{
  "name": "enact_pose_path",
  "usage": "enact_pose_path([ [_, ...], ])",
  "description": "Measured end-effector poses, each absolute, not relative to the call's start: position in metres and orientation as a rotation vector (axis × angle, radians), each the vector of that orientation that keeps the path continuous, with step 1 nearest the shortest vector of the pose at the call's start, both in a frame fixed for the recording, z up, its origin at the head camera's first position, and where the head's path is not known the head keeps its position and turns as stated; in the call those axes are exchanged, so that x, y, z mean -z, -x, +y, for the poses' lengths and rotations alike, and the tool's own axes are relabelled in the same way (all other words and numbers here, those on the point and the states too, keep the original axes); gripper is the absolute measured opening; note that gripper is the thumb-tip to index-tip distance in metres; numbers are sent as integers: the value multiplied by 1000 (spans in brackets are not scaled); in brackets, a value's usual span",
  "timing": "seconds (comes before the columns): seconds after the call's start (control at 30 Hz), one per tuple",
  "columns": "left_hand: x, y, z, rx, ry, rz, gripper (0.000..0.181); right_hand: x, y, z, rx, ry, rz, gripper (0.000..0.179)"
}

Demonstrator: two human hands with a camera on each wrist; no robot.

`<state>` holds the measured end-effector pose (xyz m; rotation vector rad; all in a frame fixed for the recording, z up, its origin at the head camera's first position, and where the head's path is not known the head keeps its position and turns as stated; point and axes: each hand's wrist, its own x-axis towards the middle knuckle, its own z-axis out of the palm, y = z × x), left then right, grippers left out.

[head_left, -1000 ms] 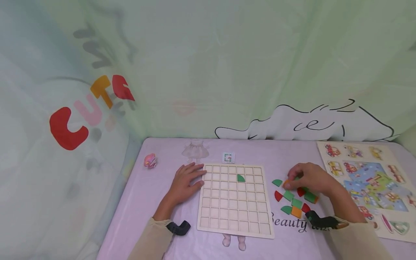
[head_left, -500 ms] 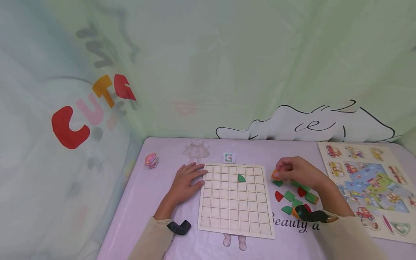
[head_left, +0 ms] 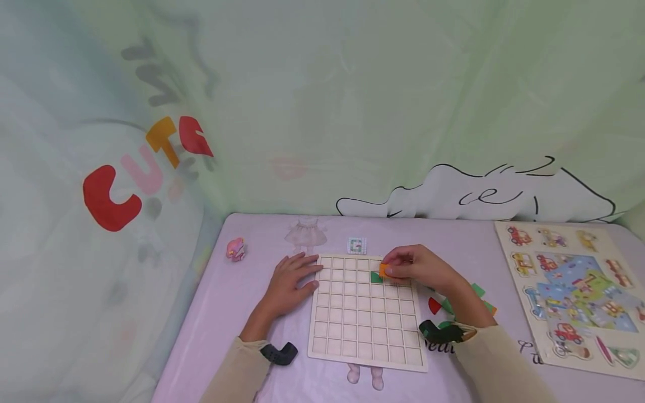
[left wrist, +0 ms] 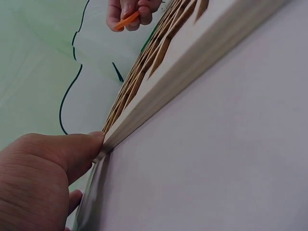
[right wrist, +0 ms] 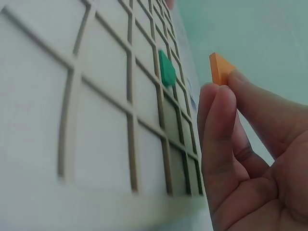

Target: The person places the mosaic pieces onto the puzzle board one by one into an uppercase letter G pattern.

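Note:
A pale wooden grid board point(head_left: 365, 336) lies on the table, with a green quarter-circle tile point(head_left: 375, 277) in one cell of its second row. My right hand point(head_left: 420, 271) is over the board's upper right part and pinches an orange tile point(right wrist: 222, 67) between thumb and fingers, close beside the green tile. My left hand point(head_left: 289, 282) rests at the board's upper left edge, fingers spread. In the left wrist view its thumb point(left wrist: 79, 147) touches the board's side.
Several red, green and orange tiles lie right of the board, a red one point(head_left: 434, 305) among them, partly hidden by the right arm. A small pattern card point(head_left: 356, 245) lies behind the board. A pink figurine point(head_left: 235, 249) stands far left, a picture puzzle point(head_left: 564, 336) far right.
My right hand has lifted the orange tile from the loose pile and carried it left over the board. My left hand has stayed at the board's edge.

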<state>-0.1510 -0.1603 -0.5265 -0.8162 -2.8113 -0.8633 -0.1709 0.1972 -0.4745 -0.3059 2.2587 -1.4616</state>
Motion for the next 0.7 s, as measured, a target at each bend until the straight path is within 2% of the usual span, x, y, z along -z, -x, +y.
enact_pose_path([
  [0.33, 525, 150, -158, 868, 814, -2801, 39, 485, 175, 159, 1486, 97, 2412, 28],
  [0.7, 524, 150, -159, 877, 808, -2815, 39, 488, 177, 145, 1442, -35, 2416, 26],
])
